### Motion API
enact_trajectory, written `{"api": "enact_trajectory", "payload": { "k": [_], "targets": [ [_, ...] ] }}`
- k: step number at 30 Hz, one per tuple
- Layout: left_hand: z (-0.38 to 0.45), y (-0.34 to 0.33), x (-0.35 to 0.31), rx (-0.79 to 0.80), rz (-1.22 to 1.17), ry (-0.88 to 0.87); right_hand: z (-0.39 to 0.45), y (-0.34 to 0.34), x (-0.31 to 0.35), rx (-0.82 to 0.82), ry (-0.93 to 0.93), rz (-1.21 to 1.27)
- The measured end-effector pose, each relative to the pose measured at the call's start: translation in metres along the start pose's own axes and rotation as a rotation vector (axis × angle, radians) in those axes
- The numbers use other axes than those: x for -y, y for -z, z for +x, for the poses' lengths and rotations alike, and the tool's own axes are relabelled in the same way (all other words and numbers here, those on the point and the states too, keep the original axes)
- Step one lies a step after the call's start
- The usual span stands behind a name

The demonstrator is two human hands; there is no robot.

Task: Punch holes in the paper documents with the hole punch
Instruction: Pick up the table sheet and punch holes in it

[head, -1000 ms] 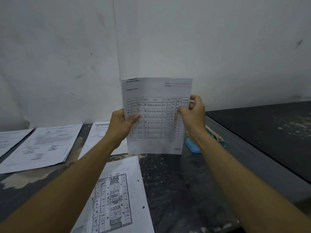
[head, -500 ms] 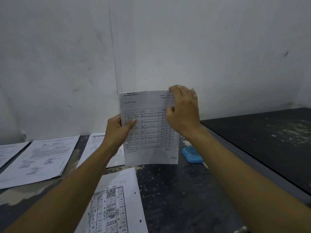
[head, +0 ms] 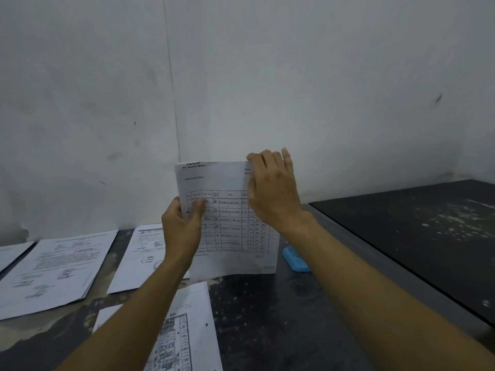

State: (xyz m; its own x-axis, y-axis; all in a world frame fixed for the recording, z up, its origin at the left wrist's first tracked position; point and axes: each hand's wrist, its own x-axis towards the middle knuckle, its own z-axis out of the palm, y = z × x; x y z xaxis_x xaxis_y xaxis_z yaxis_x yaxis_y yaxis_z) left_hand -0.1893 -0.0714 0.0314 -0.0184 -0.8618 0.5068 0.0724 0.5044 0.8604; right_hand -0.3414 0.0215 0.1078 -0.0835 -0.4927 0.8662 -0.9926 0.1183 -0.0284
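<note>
Sheet point(head: 227, 223) held upright at frame centre, clear of the tabletop point(head: 267, 330): left hand point(head: 182, 231) pinches its left edge, thumb on the printed table; right hand point(head: 273, 191) covers the upper right corner, whether its grip has closed I cannot tell. Blue punch point(head: 296, 261) lies on the tabletop just right of the sheet's lower corner. Other papers point(head: 53, 266) lie lower left; a punched page point(head: 187, 330) sits bottom centre.

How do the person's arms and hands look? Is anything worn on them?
Both forearms are bare up to the picture's edge: no sleeve shows. The left hand and the right hand wear no gloves, and I see no ring, watch or bracelet on the visible sides. No markings are visible.
</note>
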Motion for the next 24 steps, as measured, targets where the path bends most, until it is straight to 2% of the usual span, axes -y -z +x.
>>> {"api": "enact_trajectory", "payload": {
  "k": [9,14,24],
  "targets": [
    [-0.015,-0.012,0.011,-0.035,0.038,0.001,0.002,0.000,-0.003,-0.103,-0.025,0.019],
    [-0.016,-0.012,0.008,-0.019,0.047,-0.014,-0.006,0.004,-0.005,-0.029,0.010,-0.033],
    [-0.014,-0.010,0.003,-0.030,0.066,0.000,-0.006,0.008,0.002,-0.021,0.038,-0.082]
  ]
}}
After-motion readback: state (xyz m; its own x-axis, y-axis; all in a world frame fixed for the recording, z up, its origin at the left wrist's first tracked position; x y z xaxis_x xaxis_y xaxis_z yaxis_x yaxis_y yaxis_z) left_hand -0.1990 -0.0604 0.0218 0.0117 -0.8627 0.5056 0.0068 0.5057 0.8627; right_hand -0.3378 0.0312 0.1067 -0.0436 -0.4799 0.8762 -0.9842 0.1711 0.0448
